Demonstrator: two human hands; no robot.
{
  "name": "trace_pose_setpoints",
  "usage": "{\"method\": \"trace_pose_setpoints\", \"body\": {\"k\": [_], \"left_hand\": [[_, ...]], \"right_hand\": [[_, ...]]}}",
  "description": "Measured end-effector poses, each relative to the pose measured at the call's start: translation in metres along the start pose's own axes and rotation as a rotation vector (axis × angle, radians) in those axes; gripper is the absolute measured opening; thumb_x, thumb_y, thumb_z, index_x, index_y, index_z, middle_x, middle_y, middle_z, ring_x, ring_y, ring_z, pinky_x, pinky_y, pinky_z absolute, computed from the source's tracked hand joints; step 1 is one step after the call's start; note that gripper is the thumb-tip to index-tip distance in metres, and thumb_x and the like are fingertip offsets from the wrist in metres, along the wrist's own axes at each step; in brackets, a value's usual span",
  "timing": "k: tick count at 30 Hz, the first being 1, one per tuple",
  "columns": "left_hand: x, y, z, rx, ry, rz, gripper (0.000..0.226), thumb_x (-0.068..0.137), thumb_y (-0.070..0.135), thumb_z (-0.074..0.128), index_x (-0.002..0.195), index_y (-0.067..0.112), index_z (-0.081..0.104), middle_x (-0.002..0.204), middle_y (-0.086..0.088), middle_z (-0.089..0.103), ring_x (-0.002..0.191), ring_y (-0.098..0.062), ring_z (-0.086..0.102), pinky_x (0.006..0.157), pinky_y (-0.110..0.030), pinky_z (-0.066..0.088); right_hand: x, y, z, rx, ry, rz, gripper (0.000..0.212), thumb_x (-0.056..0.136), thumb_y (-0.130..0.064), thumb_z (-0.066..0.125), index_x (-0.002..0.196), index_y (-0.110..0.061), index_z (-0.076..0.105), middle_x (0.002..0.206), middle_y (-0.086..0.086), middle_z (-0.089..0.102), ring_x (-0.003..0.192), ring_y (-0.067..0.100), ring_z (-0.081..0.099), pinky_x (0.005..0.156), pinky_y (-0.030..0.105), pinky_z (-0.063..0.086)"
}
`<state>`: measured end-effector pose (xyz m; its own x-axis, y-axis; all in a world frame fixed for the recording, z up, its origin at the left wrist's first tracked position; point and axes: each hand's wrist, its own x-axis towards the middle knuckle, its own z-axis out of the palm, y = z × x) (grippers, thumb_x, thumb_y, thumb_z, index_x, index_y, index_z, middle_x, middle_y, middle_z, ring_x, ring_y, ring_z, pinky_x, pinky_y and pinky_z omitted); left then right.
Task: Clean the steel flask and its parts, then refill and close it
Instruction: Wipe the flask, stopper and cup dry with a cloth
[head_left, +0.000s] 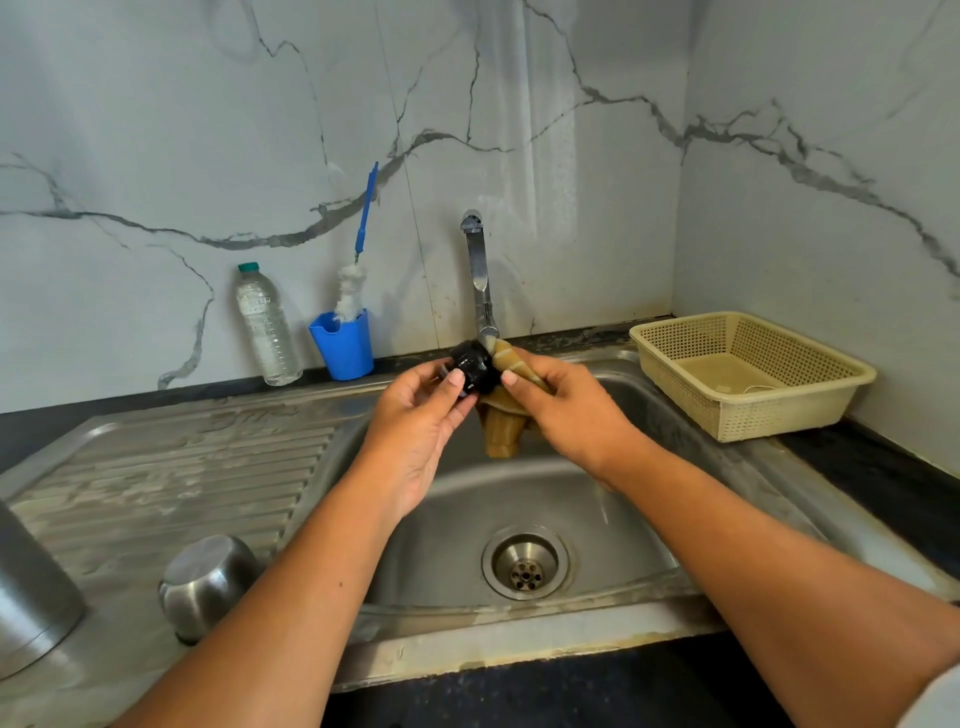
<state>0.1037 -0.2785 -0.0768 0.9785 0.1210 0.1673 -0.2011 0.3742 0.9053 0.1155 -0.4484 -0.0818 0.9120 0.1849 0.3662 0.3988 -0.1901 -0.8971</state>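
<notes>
Over the sink basin (467, 519), just under the tap's spout, my left hand (415, 415) grips the flask's black stopper (475, 366) between thumb and fingers. My right hand (561, 405) holds a tan cloth (504, 421) against the stopper's right side; the cloth's end hangs down into the basin. The steel flask body (31, 587) stands at the far left edge on the drainboard, only partly in view. A steel cup lid (208, 582) sits upside down on the drainboard near the front.
The tap (480, 275) rises behind the basin. A plastic water bottle (267, 325) and a blue holder (345, 345) with a bottle brush (353, 291) stand at the back wall. A beige plastic basket (748, 374) sits right of the sink. The drain (525, 564) is open.
</notes>
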Motion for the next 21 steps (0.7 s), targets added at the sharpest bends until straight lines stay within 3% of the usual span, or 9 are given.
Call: {"method": "trace_pose_setpoints", "body": {"k": [2, 4, 7, 11, 16, 21], "left_hand": [[0.000, -0.001, -0.002, 0.076, -0.023, 0.033, 0.022, 0.096, -0.002, 0.063, 0.115, 0.010, 0.066, 0.117, -0.011, 0.070, 0.104, -0.016, 0.074, 0.088, -0.025, 0.060], [-0.001, -0.001, -0.004, 0.129, -0.060, 0.036, 0.025, 0.096, -0.003, 0.063, 0.117, 0.010, 0.066, 0.117, -0.011, 0.071, 0.105, -0.016, 0.074, 0.089, -0.026, 0.060], [-0.002, 0.001, -0.008, 0.174, -0.127, 0.025, 0.032, 0.095, -0.006, 0.062, 0.125, 0.005, 0.064, 0.123, -0.015, 0.071, 0.108, -0.020, 0.073, 0.091, -0.029, 0.060], [-0.007, 0.000, -0.008, 0.326, -0.256, 0.051, 0.037, 0.093, -0.010, 0.063, 0.122, 0.013, 0.067, 0.121, -0.011, 0.072, 0.115, -0.024, 0.070, 0.092, -0.030, 0.060], [-0.007, -0.002, -0.006, 0.603, -0.242, 0.164, 0.044, 0.088, 0.001, 0.076, 0.113, 0.036, 0.069, 0.114, 0.005, 0.076, 0.111, -0.012, 0.070, 0.104, -0.040, 0.054], [-0.005, -0.004, -0.004, 0.788, -0.172, 0.228, 0.040, 0.091, 0.010, 0.076, 0.112, 0.041, 0.064, 0.116, 0.006, 0.074, 0.109, -0.011, 0.069, 0.105, -0.041, 0.053]], "right_hand": [[0.001, 0.002, 0.005, -0.015, -0.070, 0.003, 0.039, 0.105, -0.035, 0.052, 0.144, -0.035, 0.056, 0.122, -0.006, 0.072, 0.118, 0.013, 0.064, 0.110, 0.044, 0.047], [0.001, 0.002, 0.006, 0.033, -0.105, 0.027, 0.044, 0.104, -0.045, 0.047, 0.148, -0.044, 0.047, 0.122, -0.003, 0.071, 0.118, 0.018, 0.064, 0.110, 0.047, 0.046], [-0.002, -0.001, 0.001, 0.106, -0.122, 0.022, 0.032, 0.106, -0.046, 0.041, 0.132, -0.045, 0.060, 0.107, 0.016, 0.073, 0.104, 0.037, 0.068, 0.103, 0.054, 0.050], [-0.001, -0.001, -0.005, 0.117, -0.061, 0.118, 0.034, 0.107, -0.047, 0.042, 0.117, -0.029, 0.070, 0.104, 0.002, 0.076, 0.103, 0.021, 0.068, 0.100, 0.047, 0.051], [-0.001, -0.004, -0.011, 0.026, -0.028, 0.214, 0.047, 0.107, -0.052, 0.037, 0.108, -0.019, 0.071, 0.097, 0.010, 0.077, 0.096, 0.025, 0.073, 0.100, 0.046, 0.053], [-0.005, -0.004, -0.009, -0.003, -0.020, 0.261, 0.046, 0.107, -0.047, 0.038, 0.101, -0.017, 0.072, 0.094, 0.013, 0.077, 0.094, 0.030, 0.073, 0.099, 0.048, 0.053]]}}
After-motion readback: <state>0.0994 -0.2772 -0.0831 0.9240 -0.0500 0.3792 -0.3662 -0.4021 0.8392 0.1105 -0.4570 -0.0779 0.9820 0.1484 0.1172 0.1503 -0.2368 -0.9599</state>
